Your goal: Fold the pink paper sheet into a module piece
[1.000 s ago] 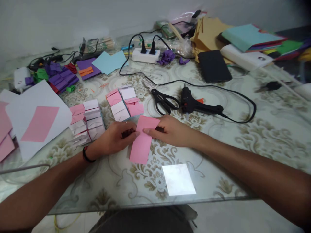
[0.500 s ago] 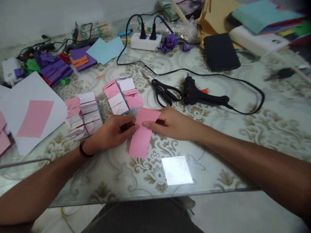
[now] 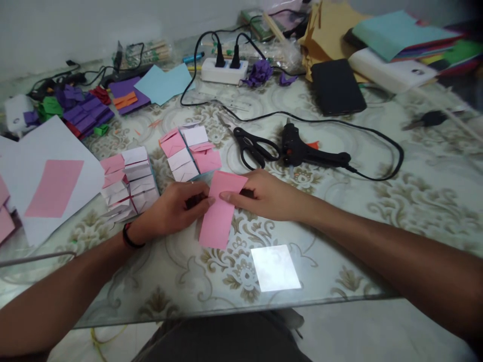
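Between my two hands is a strip of pink paper [image 3: 219, 229], held above the table with a narrow fold along its top edge. My left hand [image 3: 184, 203] pinches its left edge, thumb on the front. From the other side my right hand [image 3: 256, 195] grips it, thumb pressed flat on the face and the other fingers hidden behind. Just beyond the hands lies a block of folded pink and white paper pieces [image 3: 190, 153]. A second such block [image 3: 130, 182] sits by my left wrist.
Black scissors [image 3: 253, 148] and a black glue gun [image 3: 313, 151] with a trailing cord lie beyond my right hand. White sheets [image 3: 71, 138] carry a pink piece [image 3: 55, 188] at left. Farther back are a power strip [image 3: 224, 71], purple folded papers [image 3: 88, 106] and a black flat case [image 3: 337, 88].
The whole view has shifted slightly, with things sitting a little lower in the picture. Both hands keep the same hold on the pink paper.
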Available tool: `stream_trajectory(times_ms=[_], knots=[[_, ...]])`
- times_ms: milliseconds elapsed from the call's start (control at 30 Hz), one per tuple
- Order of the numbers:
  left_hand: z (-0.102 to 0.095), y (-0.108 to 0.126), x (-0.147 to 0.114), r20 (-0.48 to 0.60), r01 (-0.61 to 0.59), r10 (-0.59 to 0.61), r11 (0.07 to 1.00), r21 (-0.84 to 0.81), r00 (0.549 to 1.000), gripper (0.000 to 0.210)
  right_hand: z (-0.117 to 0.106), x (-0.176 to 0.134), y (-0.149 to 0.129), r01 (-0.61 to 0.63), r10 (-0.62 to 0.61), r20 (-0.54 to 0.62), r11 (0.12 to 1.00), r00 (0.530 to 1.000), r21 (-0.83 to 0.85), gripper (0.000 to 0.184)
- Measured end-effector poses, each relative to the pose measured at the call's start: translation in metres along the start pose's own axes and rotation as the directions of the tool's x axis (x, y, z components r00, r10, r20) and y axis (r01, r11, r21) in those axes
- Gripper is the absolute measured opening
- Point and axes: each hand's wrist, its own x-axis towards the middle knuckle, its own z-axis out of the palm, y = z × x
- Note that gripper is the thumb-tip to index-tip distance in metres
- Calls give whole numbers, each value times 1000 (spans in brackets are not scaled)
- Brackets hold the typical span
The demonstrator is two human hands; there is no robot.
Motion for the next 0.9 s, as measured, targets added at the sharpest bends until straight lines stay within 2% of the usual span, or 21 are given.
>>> stream_trajectory(times_ms=[733, 900], knots=[[-2, 2, 1, 10, 5, -5, 1000, -6, 1000, 33, 0, 0, 1, -16, 16, 16, 1000, 1000, 5, 53], [-1, 1, 1, 16, 1, -1, 1000, -13, 1000, 33, 0, 0, 1, 25, -25, -1, 1000, 1000, 11, 52]])
